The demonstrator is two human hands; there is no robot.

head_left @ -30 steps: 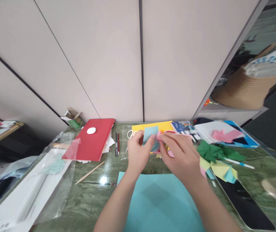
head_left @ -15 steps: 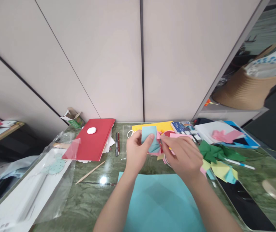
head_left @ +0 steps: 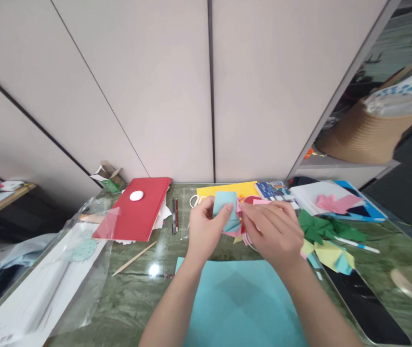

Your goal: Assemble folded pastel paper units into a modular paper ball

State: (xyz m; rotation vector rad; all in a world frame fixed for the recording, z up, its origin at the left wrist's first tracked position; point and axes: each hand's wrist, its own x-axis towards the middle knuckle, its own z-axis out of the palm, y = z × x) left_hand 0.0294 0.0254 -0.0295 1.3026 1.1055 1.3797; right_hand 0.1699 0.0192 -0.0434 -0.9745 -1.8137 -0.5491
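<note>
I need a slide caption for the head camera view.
Left hand holds blue paper; right hand touches pink paper beside it.

White-handled scissors (head_left: 191, 199) partly hidden behind left fingers (head_left: 204, 206); turquoise sheet (head_left: 242, 301) cut off at bottom edge.

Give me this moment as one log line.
left hand: pinching light-blue paper | right hand: at pink paper beside it, grip unclear | teal sheet: lying on table

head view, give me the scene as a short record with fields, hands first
left hand: pinching light blue paper
right hand: fingertips at pink paper, grip unclear
below forearms: large turquoise sheet
left side: red folder bearing white oval object; wooden stick
right side: green paper, white pen
</note>
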